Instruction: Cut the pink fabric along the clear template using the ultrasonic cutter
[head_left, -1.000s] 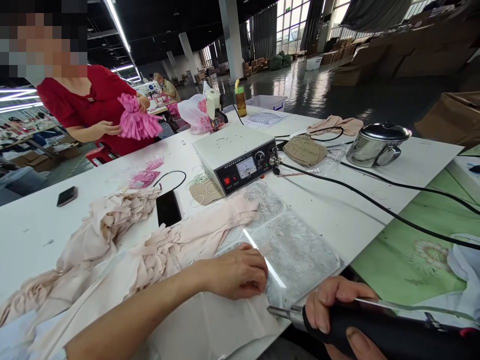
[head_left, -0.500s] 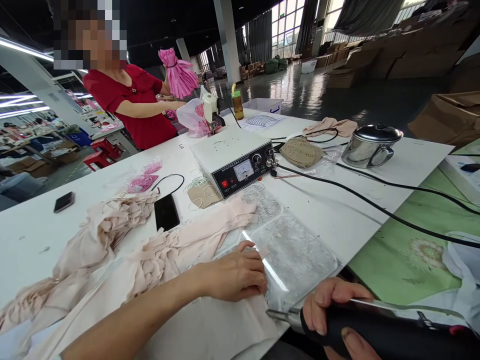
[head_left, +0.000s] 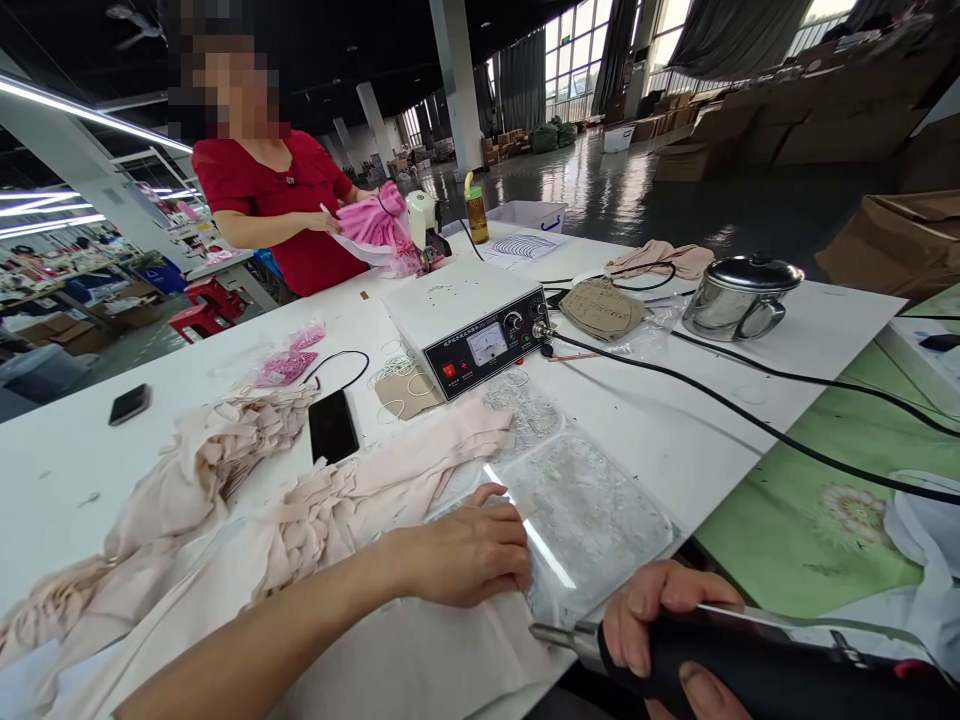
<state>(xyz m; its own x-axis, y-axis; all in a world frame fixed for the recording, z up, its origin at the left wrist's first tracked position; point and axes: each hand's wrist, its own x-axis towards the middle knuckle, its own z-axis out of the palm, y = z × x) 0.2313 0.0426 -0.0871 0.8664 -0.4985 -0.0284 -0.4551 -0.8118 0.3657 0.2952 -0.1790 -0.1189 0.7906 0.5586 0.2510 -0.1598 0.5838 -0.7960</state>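
The left hand (head_left: 469,550) lies palm down, fingers curled, pressing a strip of pale pink cloth (head_left: 420,655) flat at the near edge of the white table (head_left: 675,420), beside a clear plastic sheet (head_left: 592,510). The right hand (head_left: 660,625) is wrapped tight around a black hand tool (head_left: 750,670); its metal tip (head_left: 555,635) sits just at the cloth's edge, though contact is hard to judge. A black cable (head_left: 750,420) runs from a control box (head_left: 472,325) with 1 dial. Across the table a person in red (head_left: 277,215) handles pink fabric (head_left: 375,225).
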